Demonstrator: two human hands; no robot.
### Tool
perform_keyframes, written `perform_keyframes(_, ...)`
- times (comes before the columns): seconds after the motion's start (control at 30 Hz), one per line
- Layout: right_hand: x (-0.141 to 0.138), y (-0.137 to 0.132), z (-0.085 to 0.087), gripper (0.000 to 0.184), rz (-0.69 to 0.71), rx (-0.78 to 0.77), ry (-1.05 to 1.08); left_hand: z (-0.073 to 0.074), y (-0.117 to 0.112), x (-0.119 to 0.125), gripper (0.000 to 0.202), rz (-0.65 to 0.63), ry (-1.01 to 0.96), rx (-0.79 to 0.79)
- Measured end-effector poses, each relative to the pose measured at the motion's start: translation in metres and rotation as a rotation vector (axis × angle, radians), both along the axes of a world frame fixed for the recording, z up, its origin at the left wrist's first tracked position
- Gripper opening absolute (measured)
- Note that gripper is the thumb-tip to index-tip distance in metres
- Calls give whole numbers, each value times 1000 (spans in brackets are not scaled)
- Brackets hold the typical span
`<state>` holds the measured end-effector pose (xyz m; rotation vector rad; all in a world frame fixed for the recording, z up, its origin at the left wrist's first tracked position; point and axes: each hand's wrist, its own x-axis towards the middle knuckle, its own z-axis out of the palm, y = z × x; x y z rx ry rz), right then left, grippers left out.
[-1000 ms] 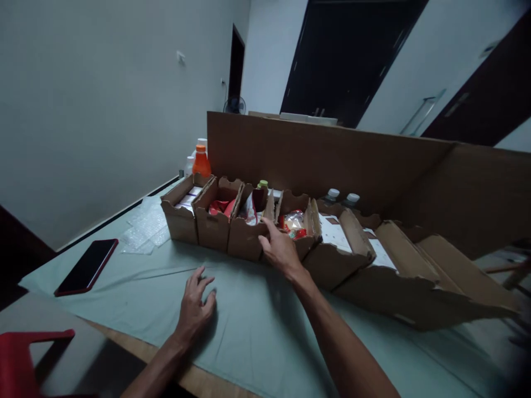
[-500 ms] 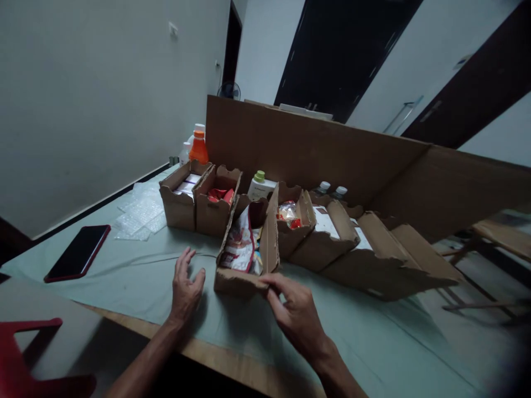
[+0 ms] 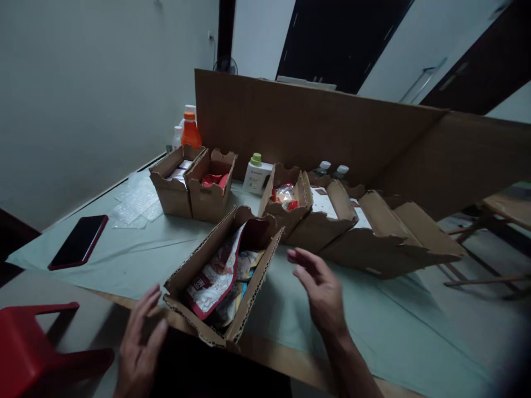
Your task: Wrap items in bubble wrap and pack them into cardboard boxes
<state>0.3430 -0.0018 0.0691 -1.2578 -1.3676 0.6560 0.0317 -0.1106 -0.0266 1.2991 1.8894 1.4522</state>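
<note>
A long open cardboard box [image 3: 186, 275] lies at the table's near edge, its front end overhanging the edge. It holds a white and red snack packet [image 3: 213, 279] and other wrappers. My left hand [image 3: 140, 342] is open, fingers stretched, just left of the box's front corner. My right hand [image 3: 320, 287] hovers open to the right of the box, not touching it.
A row of similar cardboard boxes [image 3: 209, 190] stands behind, backed by a tall cardboard sheet [image 3: 315, 127]. An orange-capped bottle [image 3: 190, 131] and a white bottle [image 3: 256, 172] stand at the back. A dark phone [image 3: 78, 249] and bubble wrap [image 3: 135, 202] lie left. A red stool [image 3: 29, 348] is at lower left.
The box with the packets was pulled out of the row toward me to the table's edge. My right hand let go of it and both hands now sit open beside it.
</note>
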Motion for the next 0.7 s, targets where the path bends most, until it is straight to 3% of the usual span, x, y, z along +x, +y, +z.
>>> perform_keyframes(0.07, -2, 32, -21, 51, 88, -90, -19, -13, -20, 17, 53, -27, 8, -57)
perform_keyframes(0.13, -11, 52, -37, 58, 269, -182, 4, -22, -30, 34, 67, -41, -1, -122)
perform_keyframes(0.2, -18, 59, -46, 55, 438, -242, 62, -24, -27, 43, 77, -71, -13, -152)
perform_keyframes(0.27, -18, 56, -49, 54, 501, -241, 85, -19, -13, 46, 81, -119, -40, -152)
perform_keyframes(0.37, 5, 40, -50, 54, 340, -196, 53, -6, 21, 48, 88, -259, -103, -136)
perform_keyframes(0.47, 43, 21, -54, 51, 88, -193, 43, 8, 67, 62, 97, -494, -125, -53)
perform_keyframes(0.6, 84, 1, -65, 57, -208, -138, 80, 25, 133, 107, 91, -785, -149, 100)
perform_keyframes(0.7, 96, -7, -80, 64, -312, -104, 80, 30, 168, 142, 87, -834, -153, 157)
